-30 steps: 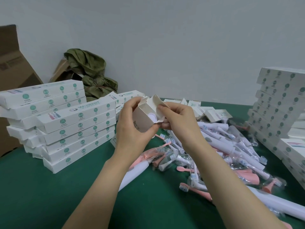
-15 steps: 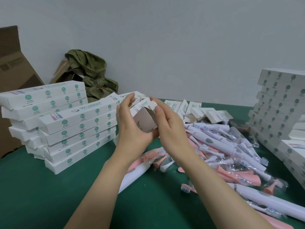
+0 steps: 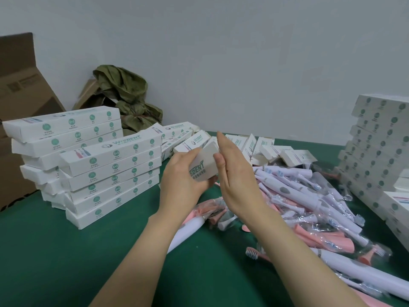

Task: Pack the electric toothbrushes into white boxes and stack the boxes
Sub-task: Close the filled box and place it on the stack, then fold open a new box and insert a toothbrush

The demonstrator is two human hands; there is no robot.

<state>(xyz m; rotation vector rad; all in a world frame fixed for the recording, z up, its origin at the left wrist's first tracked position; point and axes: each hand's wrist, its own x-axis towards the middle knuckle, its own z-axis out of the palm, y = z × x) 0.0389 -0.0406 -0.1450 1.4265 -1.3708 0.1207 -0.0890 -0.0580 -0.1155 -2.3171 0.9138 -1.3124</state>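
A long white box (image 3: 202, 163) with green lettering is held end-on above the green table (image 3: 55, 251). My left hand (image 3: 181, 185) grips its near end from below and the side. My right hand (image 3: 232, 180) has straight fingers and lies flat against the box's right side, with the thumb on its end face. White and pink electric toothbrushes (image 3: 309, 204) in clear wrap lie in a heap to the right. Stacked white boxes (image 3: 110, 171) stand on the left and a second stack (image 3: 380, 156) on the right.
Loose empty white boxes (image 3: 265, 149) lie at the back of the table. A brown cardboard carton (image 3: 20, 103) stands at far left. A green cloth bundle (image 3: 124, 94) sits against the wall. A white toothbrush (image 3: 188, 233) lies under my left forearm.
The open flaps at the box's near end have been folded shut. My right hand went from pinching the flaps to lying flat against the box, and the box turned.
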